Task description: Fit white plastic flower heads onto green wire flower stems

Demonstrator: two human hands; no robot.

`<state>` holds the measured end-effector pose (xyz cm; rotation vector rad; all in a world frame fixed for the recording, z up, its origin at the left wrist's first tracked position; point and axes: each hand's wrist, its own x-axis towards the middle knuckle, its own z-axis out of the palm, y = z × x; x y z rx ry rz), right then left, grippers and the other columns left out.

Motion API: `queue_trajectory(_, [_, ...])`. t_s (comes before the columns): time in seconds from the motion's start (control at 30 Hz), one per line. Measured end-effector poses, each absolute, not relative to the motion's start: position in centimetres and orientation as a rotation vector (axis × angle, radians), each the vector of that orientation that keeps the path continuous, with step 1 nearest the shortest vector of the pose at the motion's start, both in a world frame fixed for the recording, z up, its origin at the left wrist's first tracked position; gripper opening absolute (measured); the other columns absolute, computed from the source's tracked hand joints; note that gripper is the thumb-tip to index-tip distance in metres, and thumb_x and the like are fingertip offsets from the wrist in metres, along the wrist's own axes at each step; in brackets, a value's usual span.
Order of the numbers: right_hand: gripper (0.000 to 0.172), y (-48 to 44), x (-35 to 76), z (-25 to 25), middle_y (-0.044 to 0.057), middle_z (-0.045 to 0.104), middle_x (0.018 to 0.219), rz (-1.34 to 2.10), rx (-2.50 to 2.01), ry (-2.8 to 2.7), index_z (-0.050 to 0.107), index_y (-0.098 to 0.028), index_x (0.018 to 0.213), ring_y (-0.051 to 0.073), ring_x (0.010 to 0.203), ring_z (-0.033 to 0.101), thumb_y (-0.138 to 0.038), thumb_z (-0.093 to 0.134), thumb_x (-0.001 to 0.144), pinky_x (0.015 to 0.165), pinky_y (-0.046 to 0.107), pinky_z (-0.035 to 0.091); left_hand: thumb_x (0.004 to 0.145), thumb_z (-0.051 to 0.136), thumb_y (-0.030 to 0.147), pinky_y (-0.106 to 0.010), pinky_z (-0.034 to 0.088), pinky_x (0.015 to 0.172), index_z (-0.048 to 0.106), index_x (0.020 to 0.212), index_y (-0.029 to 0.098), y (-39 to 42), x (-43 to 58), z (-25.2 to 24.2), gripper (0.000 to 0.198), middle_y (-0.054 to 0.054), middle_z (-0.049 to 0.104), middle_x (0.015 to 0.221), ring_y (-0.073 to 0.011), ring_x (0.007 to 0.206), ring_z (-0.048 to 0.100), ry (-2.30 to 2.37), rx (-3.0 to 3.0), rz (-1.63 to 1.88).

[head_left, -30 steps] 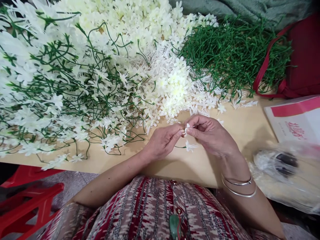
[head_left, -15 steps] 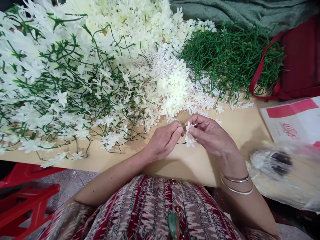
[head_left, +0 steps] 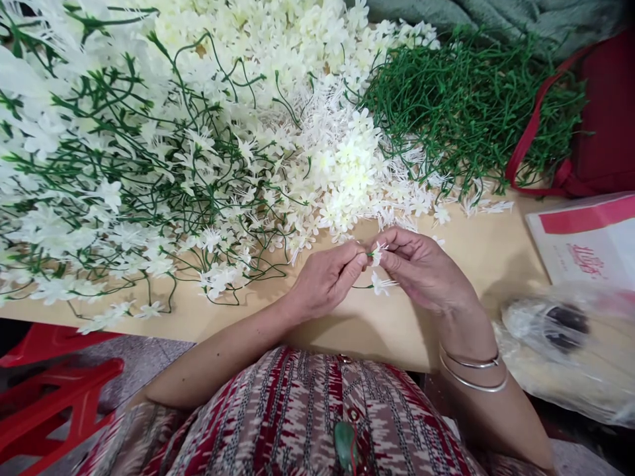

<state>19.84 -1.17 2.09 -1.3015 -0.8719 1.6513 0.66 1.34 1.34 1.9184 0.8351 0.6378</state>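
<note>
My left hand (head_left: 330, 277) is closed in a pinch on the green stem of an artificial flower. Thumb and fingertips of my right hand (head_left: 424, 268) close on the same flower's white petals (head_left: 378, 255), right beside the left fingertips. A second white blossom (head_left: 381, 284) hangs just below, close to my right thumb; a thin green stem runs left from it. Beyond my hands lies a heap of loose white petals and stamens (head_left: 347, 175). To the left spreads a big pile of white flowers on green stems (head_left: 163, 165).
Bare green stems (head_left: 471, 106) are heaped at the back right, beside a red bag (head_left: 608, 119) with a strap. A white and red printed bag (head_left: 585, 248) and a clear plastic bag (head_left: 570, 344) lie at the right. Red stools (head_left: 64, 396) stand lower left.
The view has shifted slightly, so the things on the right sit a little further right. Both hands keep their pinch on the flower, with the right fingers barely moved.
</note>
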Motion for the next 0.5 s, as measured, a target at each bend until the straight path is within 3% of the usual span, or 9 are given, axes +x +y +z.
queue_trajectory(0.3, [0.03,-1.2,20.5,1.12,-0.001,0.069,0.074,1.626,-1.279,-0.936,0.073,-0.025,0.077,0.014,0.071,0.061,-0.049,0.09,0.072,0.071,0.031,0.053,0.112,0.035,0.039,-0.025,0.043,0.066,0.053,0.083,0.02,1.54,0.7,1.17,0.039,0.001,0.058,0.075,-0.0126,0.069,0.054,0.811,1.989,0.599])
queue_trajectory(0.5, [0.031,-1.07,20.16,1.31,-0.002,0.07,0.073,1.622,-1.272,-0.892,0.073,-0.026,0.073,0.013,0.068,0.061,-0.05,0.092,0.069,0.069,0.03,0.053,0.112,0.034,0.038,-0.025,0.045,0.067,0.056,0.088,0.02,1.53,0.65,1.09,0.038,-0.001,0.061,0.077,-0.0136,0.07,0.057,0.808,2.015,0.616])
